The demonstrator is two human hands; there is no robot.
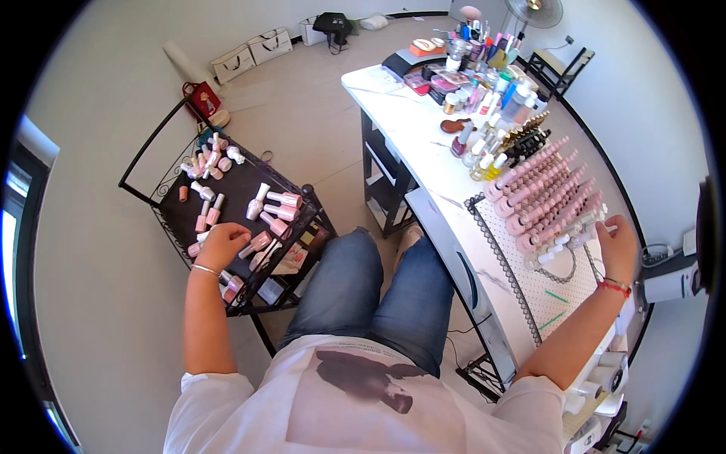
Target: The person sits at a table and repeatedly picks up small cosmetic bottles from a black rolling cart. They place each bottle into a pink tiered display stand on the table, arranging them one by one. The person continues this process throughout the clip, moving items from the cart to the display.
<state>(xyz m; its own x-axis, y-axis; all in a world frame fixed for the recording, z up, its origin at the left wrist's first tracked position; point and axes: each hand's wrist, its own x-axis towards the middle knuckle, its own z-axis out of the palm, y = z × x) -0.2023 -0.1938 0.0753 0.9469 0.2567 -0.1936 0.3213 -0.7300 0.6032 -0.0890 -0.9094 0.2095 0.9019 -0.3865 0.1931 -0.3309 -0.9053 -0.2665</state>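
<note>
My left hand (224, 246) is over the dark cart, its fingers bent and drawn together; what they hold, if anything, is hidden. Beside its fingertips lies a pink nail polish bottle (259, 243), among more pink bottles (278, 213) and a bottle with a white patterned cap (258, 201). On the desk, my right hand (618, 246) has its fingers closed at the near right end of the standing bottles, around a pale nail polish bottle (597, 225) that they partly hide. Pink bottles (533, 189) stand there in tight rows, with white-capped ones (550, 251) in front.
The black metal cart (227, 175) stands at my left, with a raised rail. The white desk (439, 155) curves along my right, bearing a dotted mat with black lace edging (508, 261), green sticks (557, 296), clear bottles (484, 163) and crowded cosmetics. White boxes (270, 45) sit by the far wall.
</note>
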